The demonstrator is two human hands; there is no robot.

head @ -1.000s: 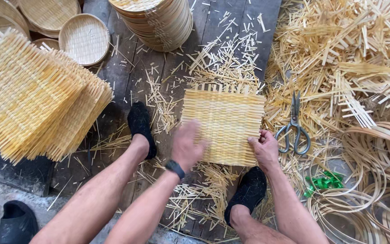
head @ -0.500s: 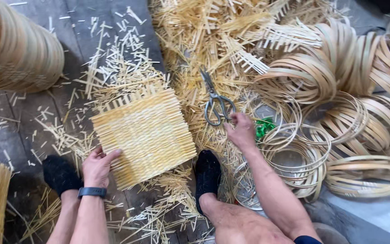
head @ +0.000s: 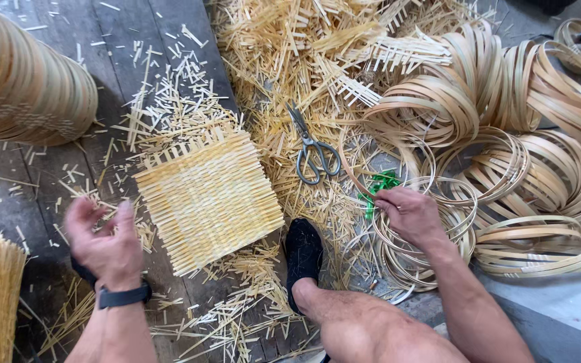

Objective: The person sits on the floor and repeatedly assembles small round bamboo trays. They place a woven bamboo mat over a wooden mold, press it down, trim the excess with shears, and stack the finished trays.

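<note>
Woven bamboo mat, one scissors, right hand pinching one hoop, left hand empty

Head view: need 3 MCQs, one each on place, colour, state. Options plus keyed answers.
1. The scissors lie:
A on the strip scraps between the woven mat and the bamboo hoops
B on the mat
C in the left hand

2. The ties by the right hand are:
A red
B green
C blue

3. The left hand is:
A gripping the scissors
B pressed on the mat
C open, holding nothing

Answers: 1 A, scissors rest on scraps between mat and hoops; 2 B, the ties are bright green; 3 C, its fingers are spread and empty.
</note>
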